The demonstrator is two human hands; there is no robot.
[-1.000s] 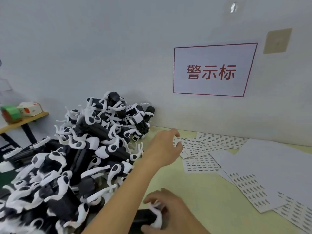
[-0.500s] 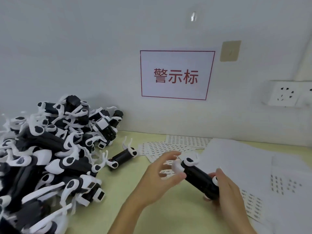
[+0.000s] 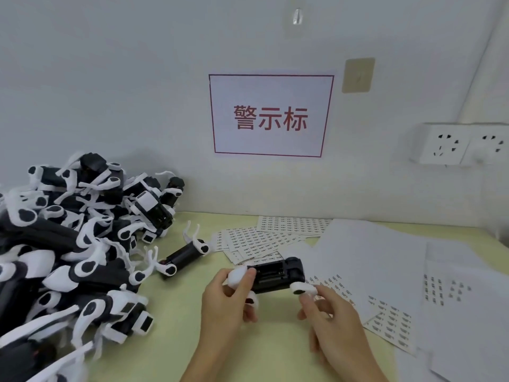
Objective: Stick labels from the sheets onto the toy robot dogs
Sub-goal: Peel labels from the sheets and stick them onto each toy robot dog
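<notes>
A black and white toy robot dog (image 3: 278,275) lies on its back just above the table, its underside facing up. My left hand (image 3: 228,301) grips its white left end with thumb and fingers. My right hand (image 3: 330,318) is at its right end, fingertips against a white leg joint. Sheets of small printed labels (image 3: 261,241) lie fanned out on the table behind the toy, and more label sheets (image 3: 391,321) lie to the right of my right hand.
A large pile of black and white robot dogs (image 3: 68,244) fills the left of the yellow-green table (image 3: 176,340). One single dog (image 3: 184,256) lies apart beside the pile. Blank white sheets (image 3: 454,312) cover the right side. Behind them, a wall carries a sign (image 3: 271,115) and sockets (image 3: 462,143).
My left hand came back from reaching toward the label sheets and took the toy's left end. The toy was lifted to the middle and turned level, underside up. The view swung to the right.
</notes>
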